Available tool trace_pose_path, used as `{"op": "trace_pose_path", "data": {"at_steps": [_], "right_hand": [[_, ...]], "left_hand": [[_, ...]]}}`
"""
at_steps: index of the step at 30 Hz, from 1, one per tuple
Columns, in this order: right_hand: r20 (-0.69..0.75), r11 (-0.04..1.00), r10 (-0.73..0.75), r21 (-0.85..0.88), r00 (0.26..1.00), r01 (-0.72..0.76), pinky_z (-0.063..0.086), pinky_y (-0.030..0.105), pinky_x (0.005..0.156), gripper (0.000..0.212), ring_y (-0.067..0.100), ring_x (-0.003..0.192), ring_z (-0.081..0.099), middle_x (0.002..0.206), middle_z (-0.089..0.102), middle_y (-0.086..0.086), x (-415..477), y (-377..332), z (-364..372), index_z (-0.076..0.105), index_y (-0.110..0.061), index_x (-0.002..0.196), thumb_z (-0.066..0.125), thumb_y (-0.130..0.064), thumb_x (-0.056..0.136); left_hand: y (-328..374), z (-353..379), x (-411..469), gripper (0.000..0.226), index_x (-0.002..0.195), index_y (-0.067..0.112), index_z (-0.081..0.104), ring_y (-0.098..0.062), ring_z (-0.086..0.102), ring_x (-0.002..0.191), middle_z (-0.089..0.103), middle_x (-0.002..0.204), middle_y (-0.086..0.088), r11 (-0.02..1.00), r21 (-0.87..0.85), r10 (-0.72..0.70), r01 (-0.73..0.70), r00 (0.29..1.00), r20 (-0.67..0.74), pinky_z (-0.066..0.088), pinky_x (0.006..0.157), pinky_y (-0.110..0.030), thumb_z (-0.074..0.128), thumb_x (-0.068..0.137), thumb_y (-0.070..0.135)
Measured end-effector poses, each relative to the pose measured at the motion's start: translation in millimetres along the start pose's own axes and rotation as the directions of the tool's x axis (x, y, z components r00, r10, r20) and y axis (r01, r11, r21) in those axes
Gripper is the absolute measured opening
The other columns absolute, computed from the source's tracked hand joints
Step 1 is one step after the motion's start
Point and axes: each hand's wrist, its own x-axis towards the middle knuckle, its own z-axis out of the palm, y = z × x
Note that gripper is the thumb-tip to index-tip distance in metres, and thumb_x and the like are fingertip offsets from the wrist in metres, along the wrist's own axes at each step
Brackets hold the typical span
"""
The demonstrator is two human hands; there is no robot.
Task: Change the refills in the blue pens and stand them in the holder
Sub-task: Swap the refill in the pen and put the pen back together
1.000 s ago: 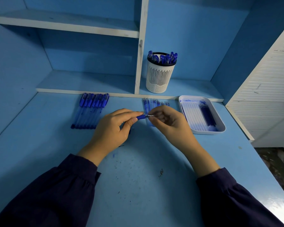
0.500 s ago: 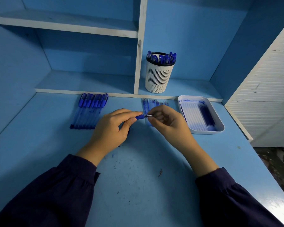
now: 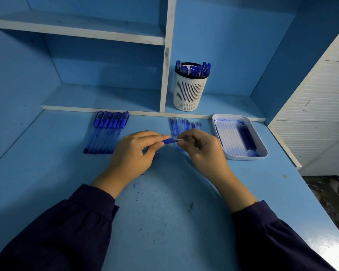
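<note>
A blue plastic pen with a rubber grip [image 3: 167, 141] is held level just above the middle of the blue desk [image 3: 164, 222]. The left hand [image 3: 132, 155] curls round its barrel and the right hand [image 3: 202, 149] pinches its metal tip. Behind lie a row of capped blue pens [image 3: 106, 132], loose clear refills [image 3: 182, 124] and an ink-stained white tray [image 3: 243, 157]. A white slotted holder [image 3: 190, 90] full of pens stands on the shelf.

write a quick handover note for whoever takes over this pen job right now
Left hand grips a blue pen by its grip section. Right hand pinches its metal tip.
Holder stands on the low shelf with several pens in it. A row of capped pens lies on the desk at left; loose refills lie behind the hands; the white tray at right holds dark refills.
Done: the pens in the holder, apparently.
Left: finish the pen in hand, stand it in the holder, then likely the row at left.
</note>
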Motion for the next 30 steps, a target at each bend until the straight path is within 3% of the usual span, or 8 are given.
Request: {"op": "trace_pose_path", "data": {"at_steps": [6,9,12,14,18,22,25,30], "right_hand": [[-0.045,0.999,0.033,0.044,0.998,-0.031,0.043,0.013,0.066,0.012,0.0,0.06,0.054,0.063,0.061,-0.017,0.4,-0.2,4.7,0.068,-0.018,0.085,0.07,-0.006,0.085],[-0.078,0.993,0.092,0.083,0.993,-0.085,0.05,0.018,0.07,0.012,0.006,0.068,0.058,0.076,0.067,-0.005,1.2,0.1,11.1,0.069,-0.014,0.095,0.074,-0.013,0.083],[-0.082,0.993,0.118,-0.008,0.99,-0.119,0.048,0.013,0.071,0.02,0.002,0.068,0.057,0.082,0.068,0.0,2.3,0.8,16.3,0.069,-0.011,0.101,0.075,-0.017,0.083],[-0.053,0.989,0.111,-0.088,0.992,-0.115,0.045,0.008,0.07,0.022,0.002,0.069,0.057,0.084,0.068,-0.002,2.1,-1.7,21.8,0.069,-0.01,0.104,0.074,-0.019,0.084],[0.011,0.956,0.049,-0.291,0.999,-0.043,0.042,0.005,0.071,0.03,0.011,0.077,0.059,0.092,0.067,0.003,0.3,-8.2,45.0,0.07,-0.01,0.108,0.075,-0.025,0.082],[0.053,0.9,0.062,-0.434,0.997,-0.033,0.049,0.028,0.079,0.036,0.021,0.085,0.058,0.098,0.061,0.007,2.7,-11.9,65.1,0.068,-0.01,0.111,0.075,-0.029,0.081],[0.071,0.871,0.045,-0.492,0.996,-0.005,0.051,0.035,0.075,0.022,0.027,0.081,0.059,0.097,0.059,0.011,4.6,-12.4,67.9,0.068,-0.007,0.106,0.068,-0.015,0.085],[0.035,0.92,0.051,-0.39,0.998,-0.033,0.038,0.004,0.064,0.021,0.006,0.065,0.053,0.089,0.065,0.007,3.4,-13.0,58.4,0.071,-0.013,0.104,0.064,-0.008,0.085]], "left_hand": [[-2.4,-1.5,1.8,0.023,0.114,0.015,0.074,-0.011,0.068,0.087,0.073,0.098,0.005,1.0,0.016,0.007,-0.007,1.0,-0.008,0.058,0.073,-0.035,0.064,0.093,0.018],[-7.7,-5.6,2.7,0.022,0.114,0.016,0.074,-0.009,0.067,0.092,0.072,0.102,0.006,0.999,0.032,-0.036,0.037,0.999,-0.025,0.057,0.079,-0.033,0.066,0.093,0.016],[-14.7,-11.5,4.1,0.023,0.115,0.017,0.073,-0.006,0.066,0.096,0.071,0.106,0.008,0.991,0.051,-0.12,0.124,0.989,-0.084,0.055,0.085,-0.026,0.067,0.093,0.012],[-18.7,-15.6,4.9,0.024,0.116,0.016,0.073,-0.001,0.062,0.098,0.07,0.108,0.009,0.979,0.054,-0.187,0.195,0.975,-0.12,0.05,0.087,-0.014,0.065,0.094,0.011],[-25.6,-19.5,5.3,0.024,0.117,0.014,0.072,0.004,0.053,0.095,0.067,0.104,0.008,0.951,0.066,-0.289,0.302,0.944,-0.159,0.039,0.08,0.001,0.063,0.095,0.01],[-26.4,-19.2,4.0,0.025,0.118,0.017,0.071,0.003,0.054,0.09,0.066,0.102,0.01,0.937,0.072,-0.327,0.341,0.932,-0.16,0.04,0.076,-0.001,0.062,0.095,0.012],[-26.5,-19.1,3.3,0.026,0.119,0.018,0.071,0.0,0.056,0.09,0.068,0.105,0.008,0.931,0.066,-0.345,0.358,0.927,-0.149,0.041,0.076,-0.004,0.062,0.096,0.015],[-26.5,-18.7,3.2,0.025,0.119,0.018,0.071,0.0,0.057,0.091,0.071,0.108,0.006,0.939,0.068,-0.326,0.337,0.935,-0.139,0.043,0.078,-0.004,0.063,0.095,0.015]]}}
